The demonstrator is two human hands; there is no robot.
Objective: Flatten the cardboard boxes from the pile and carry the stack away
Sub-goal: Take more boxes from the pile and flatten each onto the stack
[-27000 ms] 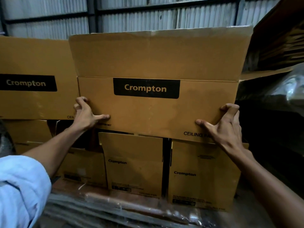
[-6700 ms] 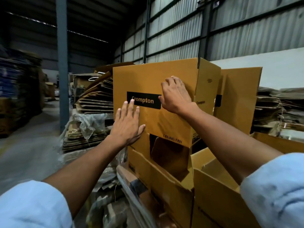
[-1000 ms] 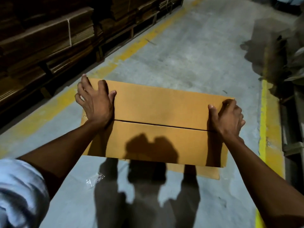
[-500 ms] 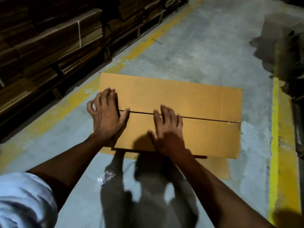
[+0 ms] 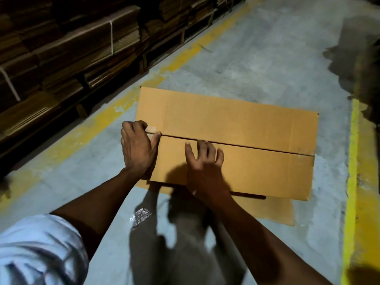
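Lying on the concrete floor (image 5: 257, 58), the box (image 5: 236, 128) has its long axis running left to right in front of you, tilted a little so its right end sits nearer to you. Its two top flaps meet in a seam that runs along that same axis, with a scrap of clear tape at each end. Under the box's near edge a flat cardboard sheet (image 5: 273, 210) sticks out toward you.

Your left hand (image 5: 138, 149) is at the box's left end: its fingers curl over the seam there while the thumb lies along the near flap, so this grip has hold of the flap edge. Your right hand (image 5: 202, 163) rests on the near flap just short of the seam, fingers spread and slightly bent, holding nothing.

Left of the box, past a worn yellow line (image 5: 98, 124), strapped bundles of flattened cardboard (image 5: 67, 50) are stacked on pallets. Right of the box a second yellow line (image 5: 353, 182) runs toward you. Near the box's left corner, on your side, a crumpled bit of clear plastic (image 5: 140, 215) lies on the floor. No writing can be read on the box's top face.
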